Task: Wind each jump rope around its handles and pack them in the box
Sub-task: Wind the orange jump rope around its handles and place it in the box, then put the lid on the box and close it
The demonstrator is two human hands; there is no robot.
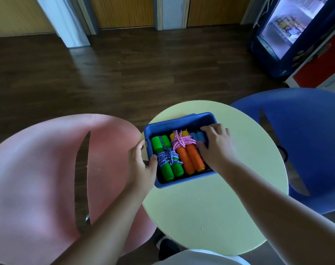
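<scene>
A round pale-yellow table (210, 211) is seen nearest, with a blue rectangular plastic box (182, 122) set on its far half, toward 12 o'clock. The box's wall at 9 o'clock is grasped by the left hand (141, 163), thumb over the rim. The right hand (216, 144) is laid, fingers spread, on a blue-handled bundle (198, 136) at the 3 o'clock side; whether it is gripped cannot be told. Inside, a green-handled jump rope wound in blue-white cord (167, 159) lies at 9 o'clock, an orange-and-yellow-handled rope wound in pink cord (187, 152) beside it. A pink chair (38, 169) stands at 9 o'clock, a blue chair (306, 140) at 3 o'clock, dark wooden flooring (124, 73) beyond.
</scene>
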